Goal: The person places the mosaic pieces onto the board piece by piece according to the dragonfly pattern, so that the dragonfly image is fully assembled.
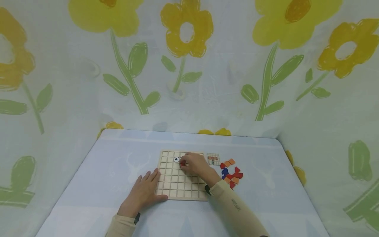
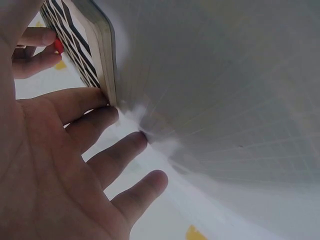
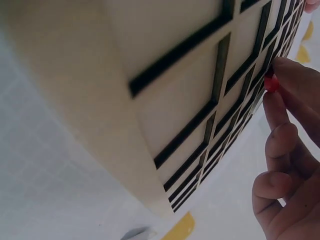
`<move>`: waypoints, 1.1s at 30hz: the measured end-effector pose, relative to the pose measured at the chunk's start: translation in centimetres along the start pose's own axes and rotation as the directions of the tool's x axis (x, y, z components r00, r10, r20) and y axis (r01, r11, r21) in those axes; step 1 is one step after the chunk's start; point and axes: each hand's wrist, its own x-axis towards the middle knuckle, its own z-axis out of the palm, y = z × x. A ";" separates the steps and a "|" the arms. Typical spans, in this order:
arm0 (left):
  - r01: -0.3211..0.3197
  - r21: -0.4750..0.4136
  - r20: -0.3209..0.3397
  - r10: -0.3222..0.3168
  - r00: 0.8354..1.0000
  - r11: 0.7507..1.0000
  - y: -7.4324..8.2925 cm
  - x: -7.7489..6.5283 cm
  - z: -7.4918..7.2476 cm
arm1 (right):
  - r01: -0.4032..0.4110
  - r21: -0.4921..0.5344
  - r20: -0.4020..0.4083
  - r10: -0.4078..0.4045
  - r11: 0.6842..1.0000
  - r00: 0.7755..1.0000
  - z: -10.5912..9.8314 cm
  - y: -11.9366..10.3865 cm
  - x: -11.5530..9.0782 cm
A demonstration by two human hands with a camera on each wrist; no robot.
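A wooden grid board [image 1: 174, 184] lies on the table, divided into many square cells. My left hand [image 1: 144, 191] rests at its left side, fingers extended, with fingertips touching the board's edge in the left wrist view. Over the upper middle of the grid, my right hand [image 1: 195, 164] pinches a small red piece [image 3: 271, 83] between thumb and fingertip; the fingers mostly hide its shape. Just left of those fingertips, a white round piece with a dark centre [image 1: 176, 159] sits on a cell near the top.
Right of the board lies a loose group of red pieces [image 1: 237, 170], blue pieces [image 1: 225, 171] and orange squares [image 1: 232, 161]. A small pattern card [image 1: 213, 159] is beside the board's upper right corner. Flower-printed cloth walls [image 1: 213, 108] stand behind and beside the table.
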 end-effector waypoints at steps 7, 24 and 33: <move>-0.005 0.002 0.000 0.005 1.000 1.000 0.1 0.0 -0.1 | -0.022 0.003 0.000 0.022 1.000 1.000 0.1 -0.2 0.0; -0.008 0.011 -0.008 0.008 1.000 1.000 -0.1 0.2 0.3 | -0.049 0.000 0.028 0.049 0.999 0.998 0.3 -0.3 0.1; 0.003 0.015 -0.003 -0.003 1.000 1.000 0.0 0.2 0.2 | -0.051 0.004 0.024 0.051 0.999 0.998 0.4 -0.4 0.0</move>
